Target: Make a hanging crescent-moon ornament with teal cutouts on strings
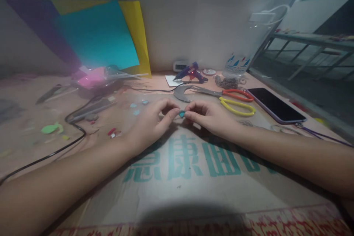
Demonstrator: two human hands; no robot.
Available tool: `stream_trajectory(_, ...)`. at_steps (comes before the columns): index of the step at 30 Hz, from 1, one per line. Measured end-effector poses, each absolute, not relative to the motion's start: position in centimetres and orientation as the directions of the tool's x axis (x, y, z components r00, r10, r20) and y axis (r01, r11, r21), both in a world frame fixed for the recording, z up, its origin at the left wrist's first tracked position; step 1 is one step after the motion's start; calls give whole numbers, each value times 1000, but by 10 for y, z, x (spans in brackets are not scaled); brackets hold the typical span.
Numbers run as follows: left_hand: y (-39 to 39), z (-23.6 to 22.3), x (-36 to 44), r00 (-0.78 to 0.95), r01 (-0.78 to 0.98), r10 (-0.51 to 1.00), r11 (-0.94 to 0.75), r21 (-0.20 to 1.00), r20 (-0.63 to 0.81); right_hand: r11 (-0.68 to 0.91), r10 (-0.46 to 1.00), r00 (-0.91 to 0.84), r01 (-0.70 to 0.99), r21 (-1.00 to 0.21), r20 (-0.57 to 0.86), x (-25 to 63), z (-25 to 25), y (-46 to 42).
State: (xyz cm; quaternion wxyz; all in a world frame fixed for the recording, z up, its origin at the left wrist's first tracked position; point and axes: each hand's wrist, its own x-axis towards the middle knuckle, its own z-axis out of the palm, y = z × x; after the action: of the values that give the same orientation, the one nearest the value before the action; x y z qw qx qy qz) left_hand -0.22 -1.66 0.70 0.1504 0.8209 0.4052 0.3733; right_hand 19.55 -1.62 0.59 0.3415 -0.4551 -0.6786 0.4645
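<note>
My left hand and my right hand meet over a sheet of cardboard printed with green characters. Both pinch one small teal piece between fingertips and thumbs. Other small teal pieces lie on the table just left of my left hand. Scissors with one orange and one yellow handle lie beyond my right hand.
A purple glue gun stands at the back by a white card. A black phone lies right of the scissors. Coloured paper sheets lean on the wall. A black cable crosses the left side, near green scraps.
</note>
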Motion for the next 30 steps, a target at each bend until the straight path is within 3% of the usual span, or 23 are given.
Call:
stream_trajectory(16, -15, 4, 0, 464, 488, 795, -597, 637, 391, 301, 912, -375, 338, -892, 165, 197, 3, -14)
stream_trajectory(23, -16, 4, 1, 444, 483, 832, -536, 692, 334, 287, 917, -367, 339, -896, 155, 197, 6, -17)
stream_trajectory(30, -16, 0, 0, 459, 513, 834, -530, 675, 305, 277, 914, -379, 318, -907, 146, 196, 5, -17)
